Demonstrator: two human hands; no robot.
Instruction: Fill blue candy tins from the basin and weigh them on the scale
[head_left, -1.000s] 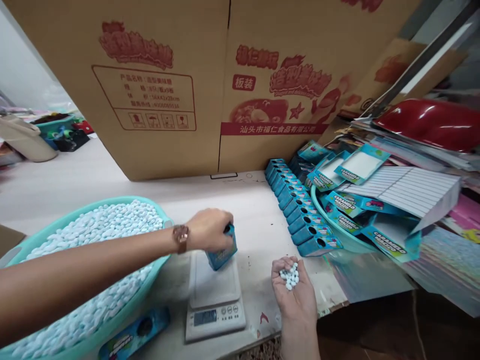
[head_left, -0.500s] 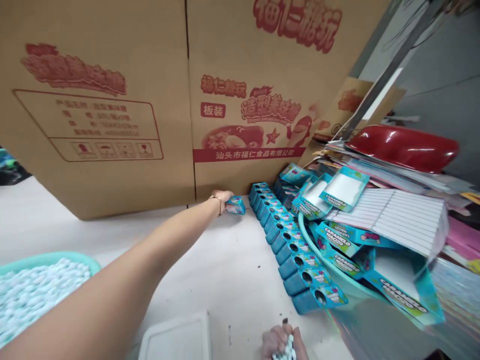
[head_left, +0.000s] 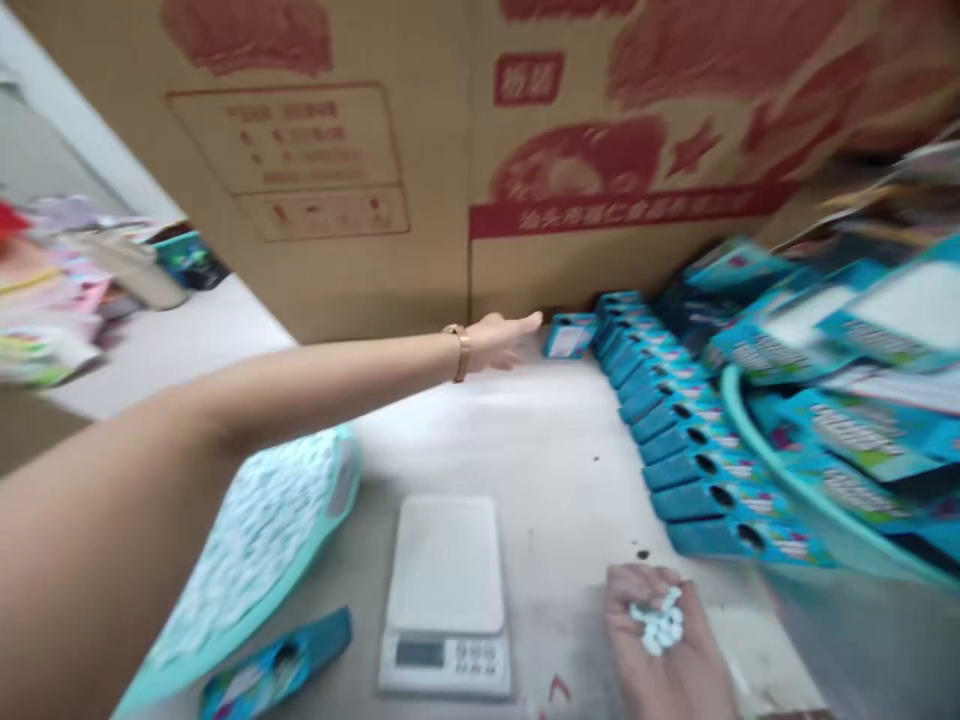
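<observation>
My left hand (head_left: 499, 340) reaches far forward, fingers stretched out and apart from anything, a bracelet on its wrist. Just to its right, a small blue candy box (head_left: 570, 336) stands on the table against the cardboard. Beside that runs a row of similar blue boxes (head_left: 675, 440) with round holes. Low on the right, my right hand (head_left: 637, 600) is cupped palm up, its fingers curled around several small pale candies (head_left: 661, 622). A white kitchen scale (head_left: 448, 580) lies between my arms, and a single blue box (head_left: 281, 665) lies at its left.
A turquoise basin (head_left: 341, 500) full of pale candies sits under my left arm. Another turquoise basin (head_left: 731, 390), heaped with blue packaging, stands at right. A large printed cardboard box (head_left: 420, 270) walls off the back. Mixed packages (head_left: 82, 290) lie far left.
My left hand has let go of the small blue box, which now stands by the end of the row. The view has swung left and down, bringing the scale fully into sight.
</observation>
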